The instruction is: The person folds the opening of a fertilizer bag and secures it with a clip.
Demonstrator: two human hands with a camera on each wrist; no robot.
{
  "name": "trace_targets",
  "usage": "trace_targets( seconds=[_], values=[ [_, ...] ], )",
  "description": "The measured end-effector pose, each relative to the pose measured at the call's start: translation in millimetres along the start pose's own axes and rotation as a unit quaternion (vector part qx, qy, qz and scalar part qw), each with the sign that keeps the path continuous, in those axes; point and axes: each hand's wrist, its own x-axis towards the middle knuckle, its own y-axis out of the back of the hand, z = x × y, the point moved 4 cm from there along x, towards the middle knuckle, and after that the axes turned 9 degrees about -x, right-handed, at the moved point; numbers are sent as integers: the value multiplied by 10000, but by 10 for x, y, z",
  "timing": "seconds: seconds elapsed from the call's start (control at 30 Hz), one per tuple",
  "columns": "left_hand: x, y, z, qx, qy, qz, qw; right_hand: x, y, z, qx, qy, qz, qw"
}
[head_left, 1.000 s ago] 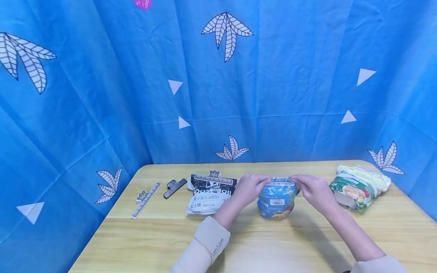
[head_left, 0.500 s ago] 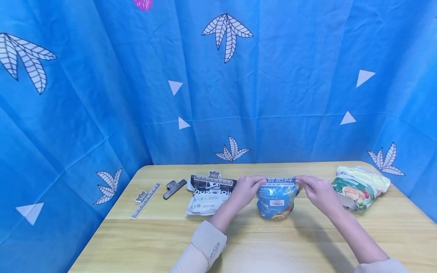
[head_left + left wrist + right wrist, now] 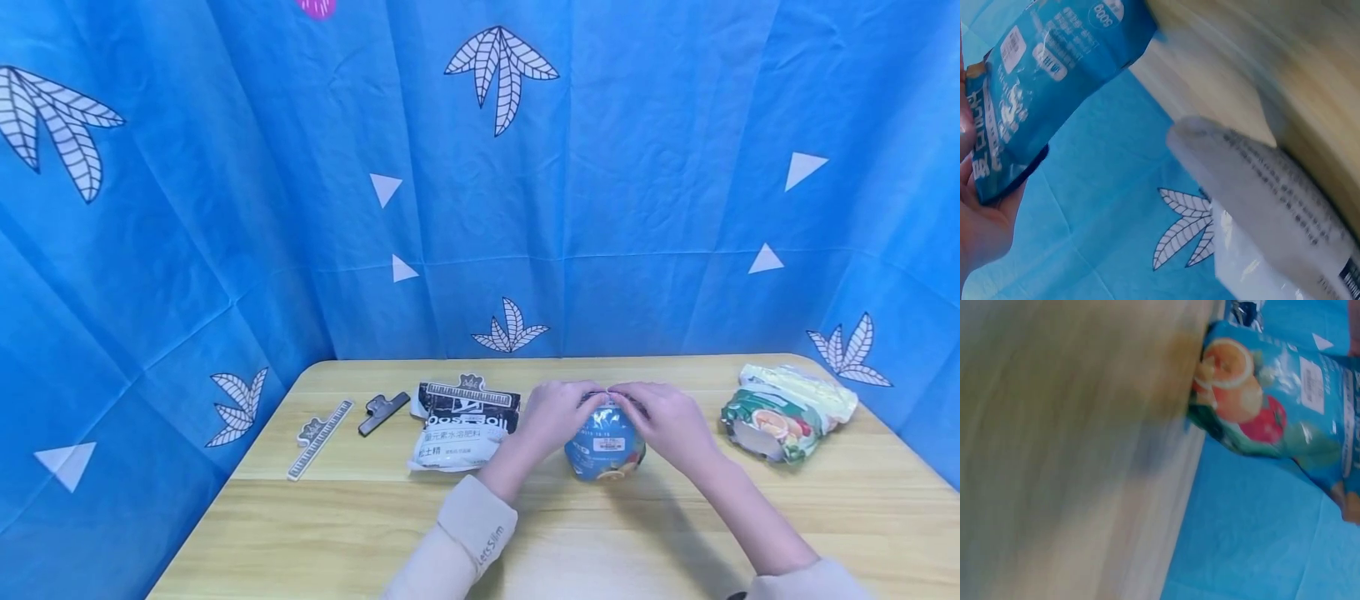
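A blue fertilizer bag with printed fruit stands upright on the table in the head view. Its top is folded over. My left hand and right hand pinch that folded top, their fingertips meeting at its middle and covering most of it. In the left wrist view, fingers and thumb of the left hand grip the folded end of the bag. The right wrist view shows the bag's fruit print, with only bits of the right hand's fingers at the edge.
Left of the bag lies a black-and-white bag with a piano-keyboard clip on it. Farther left are a black clip and another keyboard clip. A green bag lies at right. A blue curtain hangs behind.
Both hands have slid inward along the bag's top, from its two corners to the middle. The bag's top strip, visible between them before, is now covered by the fingers.
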Motion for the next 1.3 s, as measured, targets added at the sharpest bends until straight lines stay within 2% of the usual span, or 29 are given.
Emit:
trace_targets(
  seconds=[0.23,0.37,0.47,0.63,0.8,1.07,1.3],
  values=[
    [-26,-70,12,184,-110,956,9952,-17,-74,-67,-502,89,764,9958],
    [-29,-94,23,257,-123,1230,9920,-11,-86,-75,-650,106,941,9934],
    [-36,-73,27,142,-69,1177,9929,1,-78,-59,-477,99,808,9955],
    [-46,-27,-2,-259,180,787,9964,15,-46,1,-4,-114,362,9993],
    [-60,-19,-24,-436,423,490,9969,8,-19,37,78,-246,147,9996],
    [-48,-32,-22,-422,479,405,9971,3,-13,58,39,-270,3,9996],
    [-74,-15,-59,-791,262,433,9956,-57,29,142,284,-396,-199,9986]
  ],
)
